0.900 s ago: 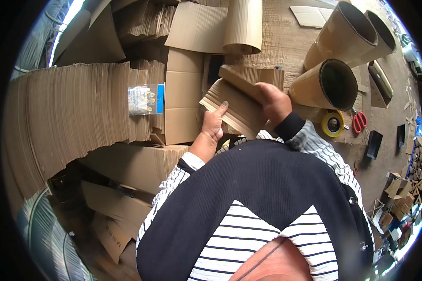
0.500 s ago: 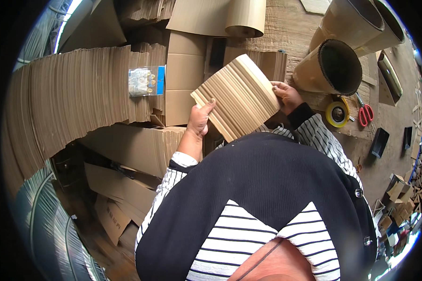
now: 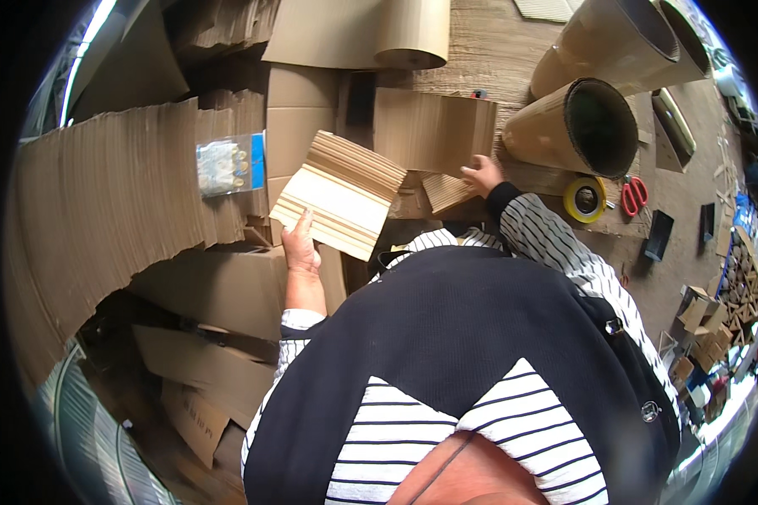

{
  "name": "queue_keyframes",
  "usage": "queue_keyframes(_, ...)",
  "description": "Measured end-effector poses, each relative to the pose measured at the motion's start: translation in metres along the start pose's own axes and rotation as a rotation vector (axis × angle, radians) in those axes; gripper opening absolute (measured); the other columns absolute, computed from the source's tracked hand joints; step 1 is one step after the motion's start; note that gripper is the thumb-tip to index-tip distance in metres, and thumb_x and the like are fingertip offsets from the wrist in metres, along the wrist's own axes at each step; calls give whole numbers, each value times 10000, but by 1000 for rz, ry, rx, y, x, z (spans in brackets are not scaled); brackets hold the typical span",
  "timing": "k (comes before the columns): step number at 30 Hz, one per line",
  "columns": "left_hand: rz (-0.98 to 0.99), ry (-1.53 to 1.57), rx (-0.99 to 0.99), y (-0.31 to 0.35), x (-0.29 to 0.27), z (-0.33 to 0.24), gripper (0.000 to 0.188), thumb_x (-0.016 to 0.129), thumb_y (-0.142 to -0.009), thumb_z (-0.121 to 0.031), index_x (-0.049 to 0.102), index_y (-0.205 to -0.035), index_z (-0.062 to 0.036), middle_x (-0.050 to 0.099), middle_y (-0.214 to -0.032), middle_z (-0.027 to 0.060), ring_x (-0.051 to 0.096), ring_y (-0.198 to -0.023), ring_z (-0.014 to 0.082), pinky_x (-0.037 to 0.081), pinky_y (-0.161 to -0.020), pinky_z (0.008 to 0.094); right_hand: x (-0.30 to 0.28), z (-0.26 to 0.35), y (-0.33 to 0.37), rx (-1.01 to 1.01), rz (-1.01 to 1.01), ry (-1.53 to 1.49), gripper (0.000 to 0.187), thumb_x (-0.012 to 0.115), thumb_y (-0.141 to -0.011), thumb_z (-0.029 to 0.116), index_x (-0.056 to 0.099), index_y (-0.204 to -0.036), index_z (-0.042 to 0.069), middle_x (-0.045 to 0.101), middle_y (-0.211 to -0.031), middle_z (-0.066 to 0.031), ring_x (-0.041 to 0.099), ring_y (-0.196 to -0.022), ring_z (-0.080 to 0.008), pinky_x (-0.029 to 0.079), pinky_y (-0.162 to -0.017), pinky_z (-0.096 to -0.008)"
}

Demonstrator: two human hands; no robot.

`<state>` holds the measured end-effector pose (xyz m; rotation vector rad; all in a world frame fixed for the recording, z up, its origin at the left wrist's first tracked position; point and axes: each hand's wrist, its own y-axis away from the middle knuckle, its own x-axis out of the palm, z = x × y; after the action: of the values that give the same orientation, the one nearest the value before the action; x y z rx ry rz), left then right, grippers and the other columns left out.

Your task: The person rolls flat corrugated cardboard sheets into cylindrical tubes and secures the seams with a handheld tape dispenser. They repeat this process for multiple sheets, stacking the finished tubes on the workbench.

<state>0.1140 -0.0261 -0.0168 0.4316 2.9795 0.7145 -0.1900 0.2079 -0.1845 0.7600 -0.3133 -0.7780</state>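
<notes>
Left hand (image 3: 301, 244) pinches a ribbed cardboard piece (image 3: 337, 195).
Nearly square, its ribs slant down rightward; right hand (image 3: 483, 177) half-curled, I can't tell if it grips anything.

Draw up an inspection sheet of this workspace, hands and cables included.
Surface: brown table, partly covered by cardboard.
Job's things: ridged sheet, tilted, in hand; smaller ridged piece to its right.
Clutter: three tubes, yellow tape, red-handled scissors.
Hands: left hand holds the sheet's edge; right hand by the piece, grip unclear.
Cables: nothing seen.
Surroundings: bag on a stack at left; boxes at far right.
</notes>
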Motion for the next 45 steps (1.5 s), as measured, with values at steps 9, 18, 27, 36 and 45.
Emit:
queue_keyframes(9,76,-76,-24,-51,-8,13,328,673,-897,-86,589,-1178,62,649,-1111,87,617,-982,166,481,-894,303,-21,176,231,-1285,-594,825,350,712,-777,3,627,-1111,66,618,-980,-125,645,-832,-253,544,-685,-336)
queue_keyframes(18,220,-68,11,-109,27,8,312,670,-907,-119,606,-1139,80,647,-1095,97,606,-965,160,471,-883,295,-106,170,253,-828,-896,1171,242,768,-768,93,667,-982,41,652,-999,-129,660,-669,-234,533,-601,-325)
queue_keyframes(27,86,-66,117,-84,53,-5,333,673,-914,-135,596,-1141,96,631,-1106,92,602,-964,157,497,-869,311,-200,69,228,-338,-1049,855,336,724,-850,189,628,-1164,122,640,-1066,-120,662,-888,-257,542,-743,-384)
queue_keyframes(36,-16,-121,189,40,81,13,317,679,-905,-117,602,-1158,58,652,-1068,79,614,-939,145,498,-844,299,-251,-15,100,258,-764,1196,577,731,-819,411,498,-1282,157,594,-1192,-109,623,-1090,-288,519,-868,-450)
queue_keyframes(45,-115,-129,193,133,91,17,348,678,-906,-128,577,-1187,51,647,-1115,95,615,-1001,175,478,-912,321,-351,-28,108,94,-717,1316,469,777,-782,379,578,-1137,146,628,-1112,-98,649,-1011,-308,540,-802,-446)
